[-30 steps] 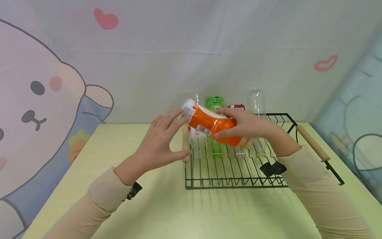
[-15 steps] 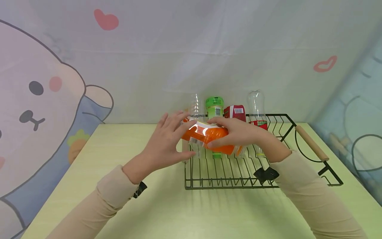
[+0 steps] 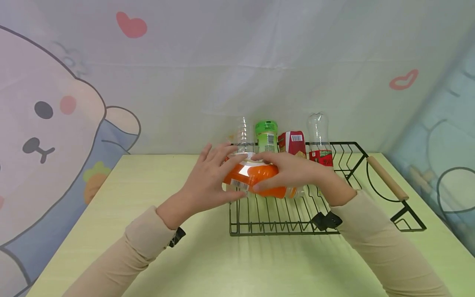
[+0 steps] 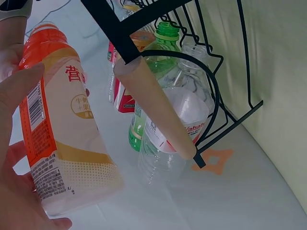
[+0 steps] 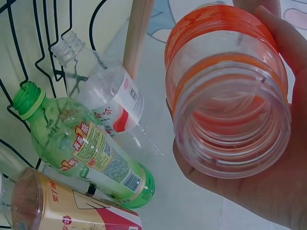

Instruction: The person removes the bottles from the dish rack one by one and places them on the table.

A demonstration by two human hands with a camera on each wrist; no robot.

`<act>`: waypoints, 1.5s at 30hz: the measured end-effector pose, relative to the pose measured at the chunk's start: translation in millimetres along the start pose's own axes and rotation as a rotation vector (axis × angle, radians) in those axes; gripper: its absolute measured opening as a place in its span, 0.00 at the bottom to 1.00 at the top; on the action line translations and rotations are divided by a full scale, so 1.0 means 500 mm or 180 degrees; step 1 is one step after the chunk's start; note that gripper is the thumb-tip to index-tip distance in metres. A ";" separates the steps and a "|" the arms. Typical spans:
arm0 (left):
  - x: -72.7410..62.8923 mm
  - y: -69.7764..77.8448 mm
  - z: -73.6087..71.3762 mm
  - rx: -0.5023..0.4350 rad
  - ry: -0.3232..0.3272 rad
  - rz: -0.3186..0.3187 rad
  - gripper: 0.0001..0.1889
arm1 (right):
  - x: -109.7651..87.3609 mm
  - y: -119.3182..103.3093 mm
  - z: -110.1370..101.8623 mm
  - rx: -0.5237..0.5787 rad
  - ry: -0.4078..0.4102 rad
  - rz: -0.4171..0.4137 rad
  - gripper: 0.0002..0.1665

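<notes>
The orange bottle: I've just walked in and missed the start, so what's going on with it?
A person's right grip holds the orange bottle sideways, with no cap on its mouth. The left grip is spread around the base end; whether it touches is hard to tell. In the head view the bottle appears over the wire rack, where four other bottles rest, among them a green bottle.

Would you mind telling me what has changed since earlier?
The orange-labelled bottle, still in the right hand, has moved down and slightly left in the head view, tipping nearer level; the left hand shifted rightward. The wire rack and its four bottles stayed put.
</notes>
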State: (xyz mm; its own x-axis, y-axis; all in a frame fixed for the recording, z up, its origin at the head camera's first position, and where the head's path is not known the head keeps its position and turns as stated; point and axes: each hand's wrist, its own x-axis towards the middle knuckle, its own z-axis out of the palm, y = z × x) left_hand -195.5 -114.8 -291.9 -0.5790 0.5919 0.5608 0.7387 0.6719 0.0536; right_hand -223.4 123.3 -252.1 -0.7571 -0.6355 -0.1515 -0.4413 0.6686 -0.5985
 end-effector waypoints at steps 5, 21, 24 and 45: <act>-0.003 0.003 0.007 0.0058 -0.0011 0.0034 0.38 | 0.000 -0.003 0.004 0.0001 -0.0023 0.0032 0.47; -0.002 0.008 0.021 0.0208 -0.0081 -0.0002 0.39 | 0.003 -0.001 0.011 0.0024 -0.0091 0.0072 0.47; -0.003 0.008 0.024 0.0245 -0.0068 -0.0010 0.39 | 0.004 0.000 0.012 0.0035 -0.0103 0.0071 0.48; 0.000 0.003 0.027 0.0328 0.0199 -0.0026 0.34 | 0.004 -0.008 0.009 -0.0045 0.0072 -0.0024 0.46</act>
State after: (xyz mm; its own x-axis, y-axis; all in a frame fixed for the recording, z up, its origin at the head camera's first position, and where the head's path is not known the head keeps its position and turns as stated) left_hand -199.1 -107.6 -303.1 -0.5599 0.5594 0.6113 0.6928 0.7207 -0.0249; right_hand -221.0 117.7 -253.8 -0.7643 -0.6318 -0.1291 -0.4538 0.6693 -0.5884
